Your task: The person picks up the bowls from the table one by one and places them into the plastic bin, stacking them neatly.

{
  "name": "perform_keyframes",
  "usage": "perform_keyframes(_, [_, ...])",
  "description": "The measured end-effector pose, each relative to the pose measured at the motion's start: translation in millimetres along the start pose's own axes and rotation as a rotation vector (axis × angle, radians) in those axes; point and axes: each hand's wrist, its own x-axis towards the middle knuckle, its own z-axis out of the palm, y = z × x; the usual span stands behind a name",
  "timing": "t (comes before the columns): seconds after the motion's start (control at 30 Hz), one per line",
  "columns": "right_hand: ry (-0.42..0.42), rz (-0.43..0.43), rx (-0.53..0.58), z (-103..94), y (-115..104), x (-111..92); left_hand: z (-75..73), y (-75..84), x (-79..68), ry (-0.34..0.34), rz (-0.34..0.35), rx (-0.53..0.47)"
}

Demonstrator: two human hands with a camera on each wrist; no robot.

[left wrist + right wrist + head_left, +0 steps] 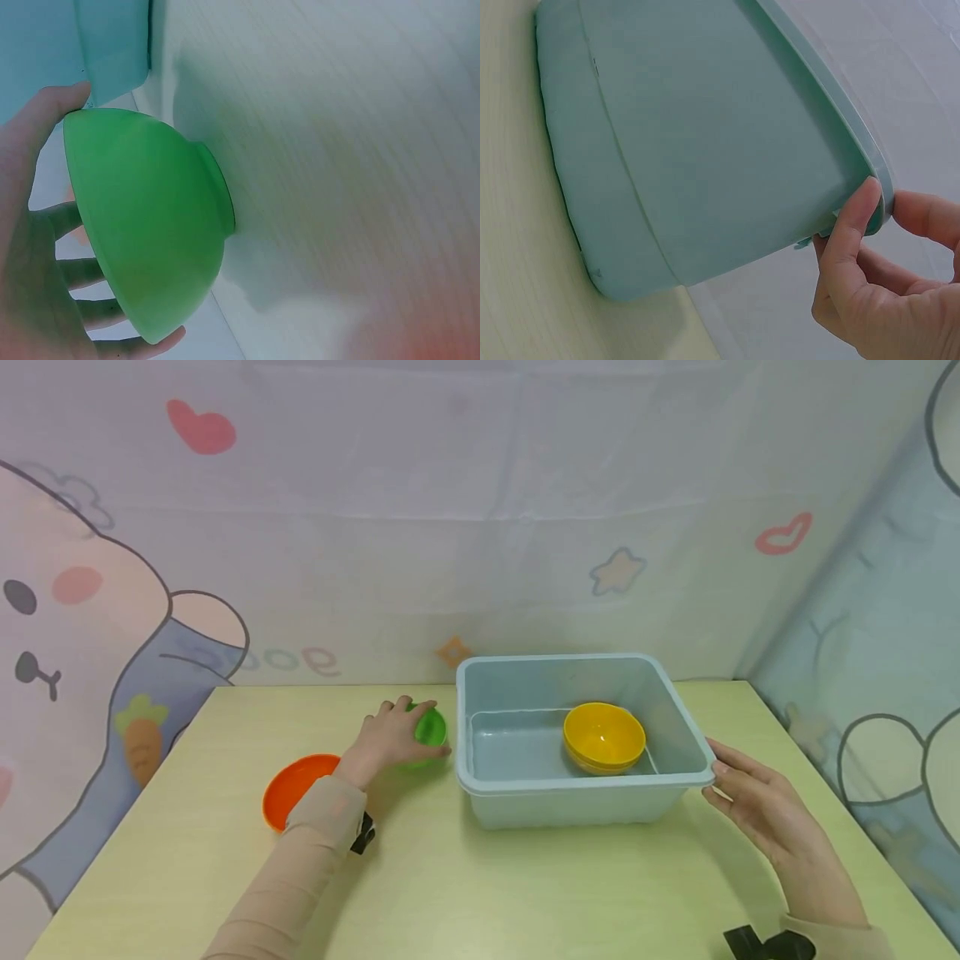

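Observation:
My left hand (388,737) spans a green bowl (432,727) from above, thumb and fingertips at opposite sides of its rim. In the left wrist view the bowl (150,225) is upright, its foot close over the table. At the right front corner of a pale blue plastic bin (555,806), my right hand (776,827) pinches the rim between thumb and fingers, as the right wrist view also shows. Inside the bin, toward its right side, sits a yellow bowl (603,735).
An orange bowl (296,785) stands on the table (465,893) to the left, partly hidden behind my left sleeve. Behind the table's far edge hangs a printed cloth (450,527), with another stretch of cloth along the right side.

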Motion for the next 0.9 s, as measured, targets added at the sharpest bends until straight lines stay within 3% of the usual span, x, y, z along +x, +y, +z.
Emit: perform_keyframes(0.9, [-0.006, 0.0, -0.003, 0.4, 0.0, -0.5, -10.7, 6.8, -11.5, -0.008, -0.011, 0.015])
